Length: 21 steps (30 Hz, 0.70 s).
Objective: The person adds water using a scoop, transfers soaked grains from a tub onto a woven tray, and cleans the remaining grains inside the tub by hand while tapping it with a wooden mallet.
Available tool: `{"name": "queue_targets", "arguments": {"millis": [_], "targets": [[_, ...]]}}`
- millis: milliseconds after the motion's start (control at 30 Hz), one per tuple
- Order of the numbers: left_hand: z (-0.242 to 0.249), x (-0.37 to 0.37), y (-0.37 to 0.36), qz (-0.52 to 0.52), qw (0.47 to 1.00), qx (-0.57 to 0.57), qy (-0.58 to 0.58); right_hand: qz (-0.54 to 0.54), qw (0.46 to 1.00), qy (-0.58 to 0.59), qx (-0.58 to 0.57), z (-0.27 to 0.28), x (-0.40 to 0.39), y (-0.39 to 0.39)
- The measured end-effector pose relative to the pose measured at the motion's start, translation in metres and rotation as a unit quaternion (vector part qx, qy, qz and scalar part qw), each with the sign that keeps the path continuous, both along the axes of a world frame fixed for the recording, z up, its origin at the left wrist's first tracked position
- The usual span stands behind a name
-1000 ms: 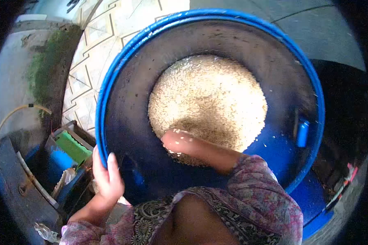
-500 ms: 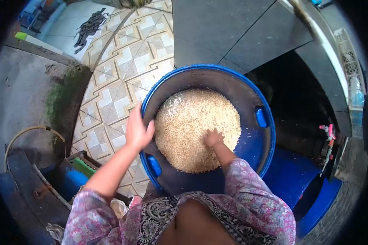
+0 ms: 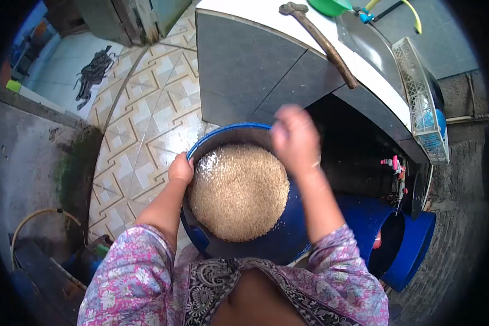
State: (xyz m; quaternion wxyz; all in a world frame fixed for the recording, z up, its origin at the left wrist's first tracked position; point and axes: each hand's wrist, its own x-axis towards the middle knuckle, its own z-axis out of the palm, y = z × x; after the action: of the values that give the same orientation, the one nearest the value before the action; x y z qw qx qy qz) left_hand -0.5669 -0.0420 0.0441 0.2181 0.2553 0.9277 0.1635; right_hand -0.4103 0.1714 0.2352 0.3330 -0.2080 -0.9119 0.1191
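A blue barrel (image 3: 288,231) stands in front of me, with pale, wet-looking grain (image 3: 239,193) inside it. Water glints on the grain at its upper left. My left hand (image 3: 181,168) grips the barrel's left rim, fingers wrapped over the edge. My right hand (image 3: 295,137) is raised above the barrel's right side, clear of the grain. It is smeared by motion, and its fingers cannot be made out.
A white-topped counter (image 3: 375,81) at the upper right bears a hammer-like tool (image 3: 326,46) and a green bowl (image 3: 330,5). A second blue barrel (image 3: 413,244) lies at the right near a pink-handled tap (image 3: 394,163). A concrete wall (image 3: 32,146) stands left.
My right hand has risen out of the grain. My left hand has closed on the rim. The view has shifted, bringing more of the counter and its tool into sight.
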Motion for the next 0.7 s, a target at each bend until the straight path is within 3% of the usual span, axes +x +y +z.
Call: {"name": "queue_targets", "arguments": {"millis": [33,100,133,167,200,233,367,433,500,567,633,700], "targets": [[0.000,0.000,0.001,-0.001,1.000,0.002,0.007,-0.020,0.990,0.044,0.133,0.032,-0.008,0.026],[-0.006,-0.001,0.000,-0.003,1.000,-0.005,0.021,-0.180,0.948,-0.056,0.257,0.061,-0.020,0.067],[-0.009,-0.002,-0.001,-0.009,1.000,0.008,0.019,-0.249,0.921,-0.167,0.250,0.064,-0.026,0.094],[-0.004,-0.002,0.000,0.000,1.000,0.004,0.008,-0.293,0.900,-0.273,0.174,0.065,-0.034,0.113],[-0.012,-0.002,-0.002,0.002,0.999,0.016,0.031,-0.277,0.902,-0.315,0.103,0.061,-0.036,0.132],[-0.007,-0.004,-0.001,-0.004,1.000,0.004,0.016,-0.300,0.886,-0.314,0.160,0.059,-0.038,0.135],[-0.002,-0.004,0.000,0.003,1.000,-0.022,0.006,-0.281,0.897,-0.279,0.194,0.056,-0.030,0.136],[-0.002,-0.005,0.002,0.006,1.000,-0.022,0.002,-0.262,0.920,-0.233,0.175,0.065,-0.027,0.100],[-0.001,-0.003,0.000,0.006,1.000,-0.016,0.001,-0.117,0.961,-0.139,0.209,0.050,-0.020,0.082],[-0.001,-0.005,0.000,0.001,1.000,-0.002,-0.017,0.007,0.988,-0.082,0.132,0.035,-0.035,0.053],[-0.001,-0.007,0.000,0.004,1.000,0.002,-0.031,0.118,0.985,-0.107,0.067,0.015,-0.062,0.027],[0.000,-0.006,-0.003,0.005,0.996,0.048,-0.070,0.137,0.954,-0.265,0.018,-0.011,-0.097,0.004]]}}
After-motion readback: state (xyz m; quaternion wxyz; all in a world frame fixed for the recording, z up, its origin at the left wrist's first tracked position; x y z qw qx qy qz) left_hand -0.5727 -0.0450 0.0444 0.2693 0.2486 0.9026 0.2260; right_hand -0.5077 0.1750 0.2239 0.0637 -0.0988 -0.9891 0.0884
